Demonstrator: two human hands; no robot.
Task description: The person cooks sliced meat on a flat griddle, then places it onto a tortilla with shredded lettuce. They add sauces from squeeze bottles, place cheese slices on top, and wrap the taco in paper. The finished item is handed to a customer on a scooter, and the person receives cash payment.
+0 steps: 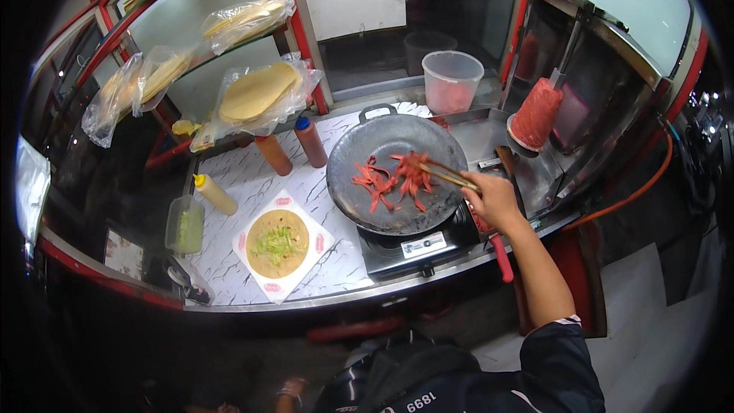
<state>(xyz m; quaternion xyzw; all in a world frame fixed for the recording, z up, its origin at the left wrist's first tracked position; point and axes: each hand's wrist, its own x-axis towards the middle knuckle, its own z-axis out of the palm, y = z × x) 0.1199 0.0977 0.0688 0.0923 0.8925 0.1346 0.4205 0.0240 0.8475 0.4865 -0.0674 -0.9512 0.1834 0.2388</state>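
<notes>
In my right hand (493, 200) is a pair of tongs (451, 176), fingers closed round its near end. The tips are at a clump of red meat strips (413, 173) inside a large dark wok (358, 203). More strips lie loose in the wok's middle. Under it is a black portable gas stove (390, 256). Low in the picture, beside my dark clothing, what looks like my left hand (291, 388) hangs dim and blurred; its fingers cannot be made out. A round flatbread (264, 261) topped with shredded lettuce (278, 242) rests on white paper (283, 288) left of the stove.
Sauce bottles (311, 142) stand behind the flatbread, and a yellowish squeeze bottle (215, 194) is beside a lettuce tub (185, 226). Bagged flatbreads (260, 92) sit at upper left. A clear bucket (453, 82) and a red meat cone (537, 115) are at back right. A red-handled knife (501, 258) overhangs the counter's front edge.
</notes>
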